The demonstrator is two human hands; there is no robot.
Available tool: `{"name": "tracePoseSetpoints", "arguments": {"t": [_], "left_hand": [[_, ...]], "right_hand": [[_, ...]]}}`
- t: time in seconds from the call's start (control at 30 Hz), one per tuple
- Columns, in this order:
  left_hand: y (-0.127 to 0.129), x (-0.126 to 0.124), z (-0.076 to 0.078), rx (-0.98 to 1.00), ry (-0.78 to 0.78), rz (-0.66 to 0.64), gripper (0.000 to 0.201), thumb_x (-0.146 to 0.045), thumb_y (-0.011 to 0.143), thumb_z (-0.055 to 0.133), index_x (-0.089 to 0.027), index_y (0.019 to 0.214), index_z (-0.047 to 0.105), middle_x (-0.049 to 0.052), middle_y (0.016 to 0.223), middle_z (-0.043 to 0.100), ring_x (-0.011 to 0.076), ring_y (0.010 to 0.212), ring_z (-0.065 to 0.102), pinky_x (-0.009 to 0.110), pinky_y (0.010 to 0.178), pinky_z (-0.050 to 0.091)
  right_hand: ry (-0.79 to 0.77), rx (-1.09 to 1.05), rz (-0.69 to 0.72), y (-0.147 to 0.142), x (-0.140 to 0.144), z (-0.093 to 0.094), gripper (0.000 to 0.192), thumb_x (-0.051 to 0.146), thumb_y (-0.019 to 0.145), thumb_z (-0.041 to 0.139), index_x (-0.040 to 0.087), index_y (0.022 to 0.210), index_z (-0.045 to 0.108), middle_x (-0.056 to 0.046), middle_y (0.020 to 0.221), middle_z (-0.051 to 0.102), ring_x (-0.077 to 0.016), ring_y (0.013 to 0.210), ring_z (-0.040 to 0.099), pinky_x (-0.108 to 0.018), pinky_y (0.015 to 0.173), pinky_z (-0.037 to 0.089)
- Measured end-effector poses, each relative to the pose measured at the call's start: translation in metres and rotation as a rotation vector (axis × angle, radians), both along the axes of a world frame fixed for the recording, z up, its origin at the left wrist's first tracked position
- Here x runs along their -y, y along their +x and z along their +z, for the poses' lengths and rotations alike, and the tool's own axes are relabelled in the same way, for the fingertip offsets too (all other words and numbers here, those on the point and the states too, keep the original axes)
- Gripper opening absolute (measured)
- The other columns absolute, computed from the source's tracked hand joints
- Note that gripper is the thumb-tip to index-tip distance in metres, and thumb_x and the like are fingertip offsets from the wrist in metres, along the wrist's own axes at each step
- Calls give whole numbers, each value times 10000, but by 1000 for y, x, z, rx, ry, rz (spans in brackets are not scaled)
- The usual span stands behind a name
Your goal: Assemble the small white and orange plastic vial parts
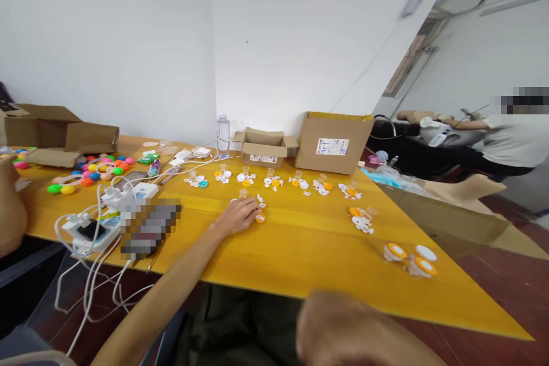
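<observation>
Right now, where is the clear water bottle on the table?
In the head view, the clear water bottle stands upright at the table's far edge against the wall, just left of the small open cardboard box.

Left arm stretched forward, left hand [238,216] palm down; right hand [343,329] low, blurred.

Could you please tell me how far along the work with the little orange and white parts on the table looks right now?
Three small jars with orange or white lids stand closed near the table's right edge. The left hand rests on an orange cap by loose white pieces; the right hand is low, blurred. A row of unassembled part groups remains.
</observation>
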State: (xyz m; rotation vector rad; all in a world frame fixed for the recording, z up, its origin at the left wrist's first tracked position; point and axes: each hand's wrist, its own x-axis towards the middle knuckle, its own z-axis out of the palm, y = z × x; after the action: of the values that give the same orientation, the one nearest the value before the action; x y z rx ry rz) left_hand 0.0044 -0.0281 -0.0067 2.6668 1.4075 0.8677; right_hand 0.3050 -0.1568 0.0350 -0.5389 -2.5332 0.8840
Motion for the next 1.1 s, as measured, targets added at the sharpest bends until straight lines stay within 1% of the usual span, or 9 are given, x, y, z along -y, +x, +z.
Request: {"name": "tracePoseSetpoints", "arguments": {"t": [0.03, 0.13, 0.2, 0.3, 0.4, 0.5, 0.63, 0.9, 1.1], "left_hand": [[0, 0, 0, 8, 27, 8, 284, -296, 1017, 354, -220, 966, 623, 55, 914, 657, 189, 880, 625, 308, 800, 474], [0, -1, 0, 34, 113, 49, 311, -288, 1025, 323, -210, 921, 606, 55, 874, 645, 191, 862, 611, 327, 819, 476], [-1, 0, 1, 57, 148, 100, 305, -275, 1023, 327, -215, 898, 600, 47, 857, 636, 189, 853, 604, 334, 829, 469], [-2, 0, 3, 104, 179, 182, 281, -250, 1013, 351, -217, 880, 596, 43, 851, 635, 188, 838, 597, 338, 819, 457], [-4, -1, 4, 145, 197, 247, 255, -237, 999, 380, -219, 877, 603, 46, 859, 638, 195, 845, 590, 340, 805, 447], [-6, -2, 4, 182, 209, 301, 234, -231, 990, 393, -228, 898, 609, 48, 884, 636, 203, 854, 582, 346, 804, 446], [-11, -3, 4, 200, 220, 355, 225, -239, 992, 394, -229, 904, 602, 58, 923, 630, 211, 885, 582, 351, 815, 452], [-20, -3, 2, 198, 173, 364, 207, -235, 993, 389, -228, 976, 596, 60, 949, 628, 218, 931, 588, 357, 848, 466], [-23, -2, 1, 220, 117, 354, 194, -246, 995, 396, -231, 1020, 588, 59, 970, 628, 214, 953, 595, 352, 865, 481]], "right_hand": [[-16, 12, -11, -12, -19, 4, 169, 391, 969, 540, 305, 1027, 674, -2, 1007, 682, -160, 945, 648, -304, 877, 526], [-57, 29, -251, -47, -73, 0, 173, 357, 972, 511, 256, 947, 650, -23, 935, 681, -187, 912, 646, -339, 892, 512], [-38, -14, -351, -66, -100, -13, 145, 341, 945, 528, 241, 955, 632, -42, 947, 674, -202, 886, 645, -350, 865, 523], [1, -23, -427, -83, -122, -35, 218, 323, 899, 579, 254, 1103, 604, -51, 1060, 659, -207, 887, 647, -356, 849, 539], [62, 6, -455, -92, -132, -47, 368, 324, 869, 620, 271, 1228, 560, -56, 1177, 637, -207, 891, 651, -380, 880, 539], [87, 55, -452, -97, -137, -52, 419, 335, 858, 642, 274, 1262, 546, -65, 1235, 621, -222, 948, 652, -406, 916, 529], [110, 71, -427, -103, -142, -55, 344, 282, 869, 628, 257, 1208, 572, -71, 1193, 636, -243, 1071, 629, -399, 947, 515], [117, 58, -384, -106, -138, -57, 199, 236, 882, 598, 260, 1079, 612, -56, 1055, 650, -243, 999, 640, -369, 880, 523], [83, 63, -404, -109, -137, -59, 210, 233, 859, 621, 261, 1068, 613, -50, 1050, 646, -244, 1006, 632, -366, 888, 512]]}}
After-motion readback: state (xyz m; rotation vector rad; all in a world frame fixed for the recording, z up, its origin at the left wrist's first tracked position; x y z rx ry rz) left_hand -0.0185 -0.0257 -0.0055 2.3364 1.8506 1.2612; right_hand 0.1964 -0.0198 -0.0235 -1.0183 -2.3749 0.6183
